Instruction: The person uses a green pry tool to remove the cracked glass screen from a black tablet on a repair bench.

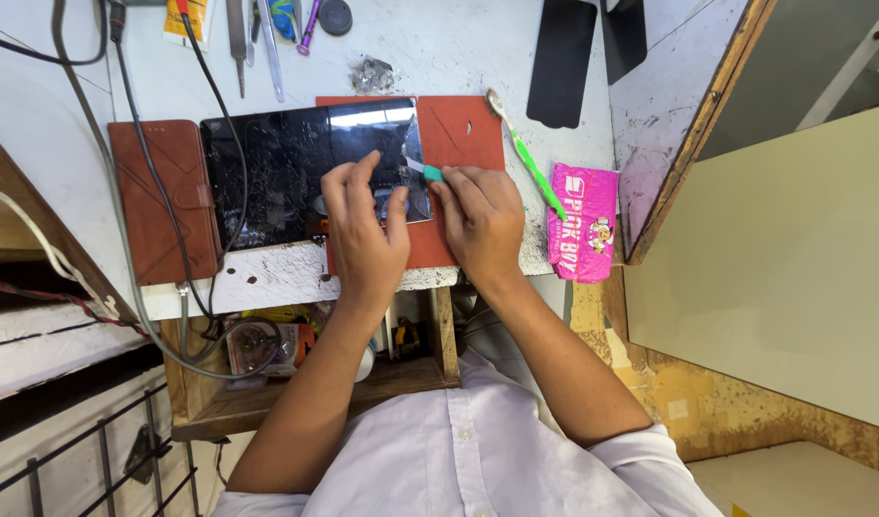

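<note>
- Pressing down on the cracked black tablet (305,172) with the left hand (366,230), fingers spread flat over the glass, gripping nothing
- Pinching a small teal-handled blade tool (424,171) in the right hand (482,218), closed around the handle, tip set at the tablet's right edge where a clear film lifts
- Lying on a red mat (463,134) near the front edge of the white tabletop (458,48), tablet partly over a brown folding case (162,196) at its left end
- Resting just beside the mat on the right: a green-handled toothbrush (530,158), then a pink snack packet (583,222), sealed, contents hidden
- Crossing the tablet's left part, a thin black cable (219,105)
- Sitting below the tabletop, an open wooden shelf (296,388) crammed with small items, too cluttered to tell apart
</note>
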